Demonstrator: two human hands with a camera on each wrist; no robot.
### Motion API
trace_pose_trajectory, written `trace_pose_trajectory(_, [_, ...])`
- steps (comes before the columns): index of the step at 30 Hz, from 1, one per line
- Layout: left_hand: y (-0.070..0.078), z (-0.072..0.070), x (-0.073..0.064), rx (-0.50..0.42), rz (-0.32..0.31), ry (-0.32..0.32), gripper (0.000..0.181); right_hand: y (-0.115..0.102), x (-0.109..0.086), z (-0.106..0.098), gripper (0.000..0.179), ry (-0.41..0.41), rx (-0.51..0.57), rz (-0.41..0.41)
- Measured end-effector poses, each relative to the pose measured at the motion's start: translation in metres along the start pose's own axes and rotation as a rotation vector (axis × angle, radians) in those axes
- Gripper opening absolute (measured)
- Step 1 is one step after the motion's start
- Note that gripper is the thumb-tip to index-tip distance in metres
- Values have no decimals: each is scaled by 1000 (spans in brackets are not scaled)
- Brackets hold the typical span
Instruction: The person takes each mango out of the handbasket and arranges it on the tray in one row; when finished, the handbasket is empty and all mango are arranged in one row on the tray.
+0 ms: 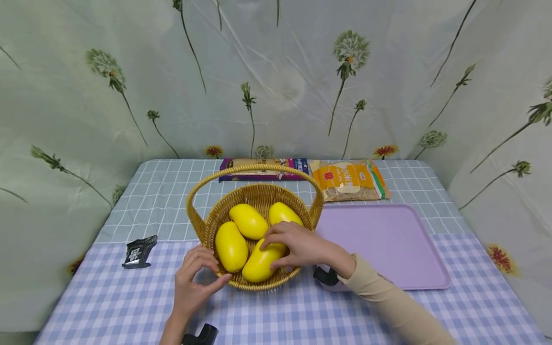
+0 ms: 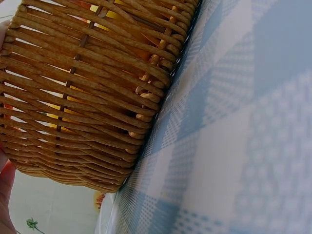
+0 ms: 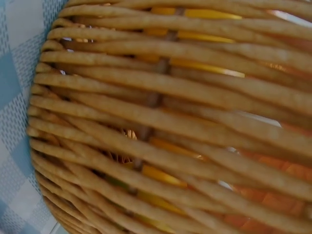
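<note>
A woven wicker basket [image 1: 258,287] with a tall arched handle stands on the checked cloth and holds several yellow mangoes. My left hand [image 1: 195,280] holds its front left rim, the thumb [image 2: 6,187] spread apart from the other fingers. Reaching in over the right side, my right hand [image 1: 298,245] grips the front right mango [image 1: 257,266], which lies tilted inside. Beside it are a left mango [image 1: 231,247], a back mango [image 1: 248,221] and one at the back right [image 1: 282,212]. The wicker wall [image 3: 146,107] fills the right wrist view, with yellow showing through its gaps.
To the right of the basket lies a lilac tray [image 1: 379,244]. Behind stand a purple packet [image 1: 263,169] and an orange-labelled bag [image 1: 349,179] of grain. A small black wrapped packet [image 1: 139,252] lies at the left. A flower-printed curtain [image 1: 284,86] closes off the back.
</note>
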State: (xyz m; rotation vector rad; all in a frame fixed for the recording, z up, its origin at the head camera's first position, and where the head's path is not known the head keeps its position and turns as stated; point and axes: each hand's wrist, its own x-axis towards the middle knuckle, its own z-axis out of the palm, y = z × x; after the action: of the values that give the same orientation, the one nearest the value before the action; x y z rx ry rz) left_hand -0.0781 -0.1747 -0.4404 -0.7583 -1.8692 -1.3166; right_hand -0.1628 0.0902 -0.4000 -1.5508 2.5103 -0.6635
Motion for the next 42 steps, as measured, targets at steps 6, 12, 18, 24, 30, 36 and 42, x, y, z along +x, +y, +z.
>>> trace_pose_trajectory(6, [1,-2,-2,6,-4,-1,33,0,3,4,42,-23,-4,11])
trace_pose_trajectory(12, [2,-3,-1,10,-11,-3,33,1,5,6,45,-18,-15,14])
trace_pose_trajectory(18, [3,-4,-2,14,-15,-9,32,1,7,7,48,-39,-25,27])
trace_pose_trajectory(24, [-4,-1,-4,2,3,-4,31,0,9,3,52,-68,-64,47])
trace_pose_trajectory(30, [-2,2,2,-6,14,-3,32,1,11,-2,54,-87,-88,54])
trace_pose_trajectory(36, [0,2,4,4,4,-5,32,1,16,-5,54,-129,-68,72])
trace_pose_trajectory(42, [2,0,4,11,-1,-9,33,1,18,-3,54,-145,-49,73])
